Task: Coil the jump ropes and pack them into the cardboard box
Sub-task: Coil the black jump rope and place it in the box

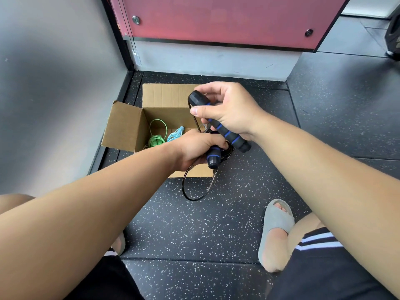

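Observation:
An open cardboard box (125, 126) stands on the floor in the corner. A coiled green jump rope (157, 140) and a light blue jump rope (175, 135) lie inside it. Above the box's right edge my right hand (229, 111) grips one black-and-blue handle (229, 135) of a black jump rope. Just below it, my left hand (195, 149) grips the other handle (213, 158) together with gathered black cord. A loop of that cord (190, 191) hangs down toward the floor in front of the box.
Speckled black rubber floor (194, 226) spreads all around. A grey wall is at the left, and a red panel (216, 18) over a white base is behind the box. My grey slipper (273, 224) and knees are at the bottom.

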